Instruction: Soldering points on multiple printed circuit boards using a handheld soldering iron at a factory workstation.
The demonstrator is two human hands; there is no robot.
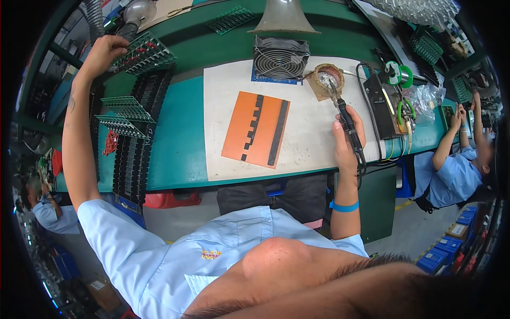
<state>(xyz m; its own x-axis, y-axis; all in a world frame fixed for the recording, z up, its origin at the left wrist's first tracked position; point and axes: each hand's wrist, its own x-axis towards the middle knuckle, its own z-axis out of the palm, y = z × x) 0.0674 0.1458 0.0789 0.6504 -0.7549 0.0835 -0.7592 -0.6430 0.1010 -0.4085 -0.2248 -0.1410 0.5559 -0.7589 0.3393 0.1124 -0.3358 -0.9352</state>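
Holding a soldering iron with a black handle and metal tip point(349, 125), the person's right hand point(348, 142) is wrapped firmly around the grip, from where I stand. Just beyond that fist, the tip is at the mouth of a round, brownish cup filled with silvery scraps point(326, 80); whether it touches them, I cannot tell.

Well to the left, the left hand point(105, 53) has thumb and fingers closed on the corner of a green circuit board with red parts point(149, 54). That board is at the far end of a black slotted rack point(127, 173); two more green boards point(127, 109) lean nearer than the left hand's pinch.

Between the two grips, an orange rectangular plate with black strips point(255, 130) lies on a white sheet point(313, 151), touched by neither hand.

The step in hand looks like handling a board at the rack with the iron at the cup. As I judge it, moving that board calls for a steady edge hold, with the hot tip kept clear.
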